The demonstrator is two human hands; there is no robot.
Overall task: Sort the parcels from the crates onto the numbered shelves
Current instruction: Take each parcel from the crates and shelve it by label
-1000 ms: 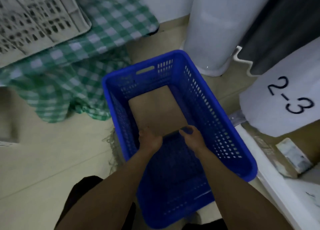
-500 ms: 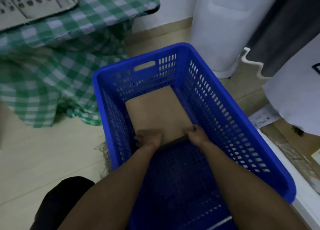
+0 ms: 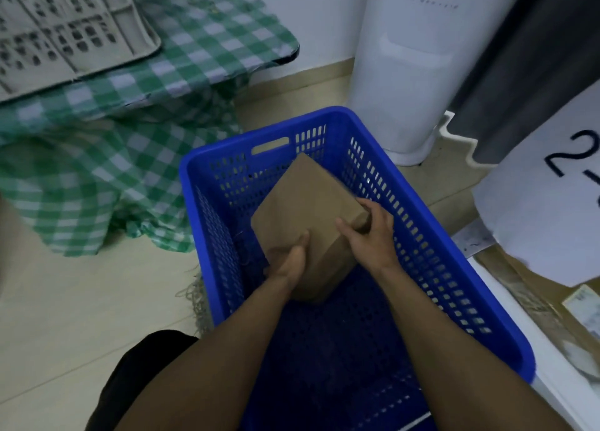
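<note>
A plain brown cardboard parcel (image 3: 305,209) is tilted up above the floor of the blue plastic crate (image 3: 431,235). My left hand (image 3: 287,258) grips its near left corner, with the fingers underneath out of sight. My right hand (image 3: 370,235) grips the near right corner, fingers curled over the edge. No other parcel shows in the crate.
At the right, a white sheet with a handwritten number starting with 2 (image 3: 552,209) hangs over a shelf holding cardboard. A grey crate (image 3: 71,31) sits on a green checked cloth (image 3: 181,73) at the upper left. A white cylinder (image 3: 409,73) stands behind the blue crate.
The parcel lay flat on the crate floor with my hands at its near edge. Both hands have taken hold of it and lifted it, and it has tipped up.
</note>
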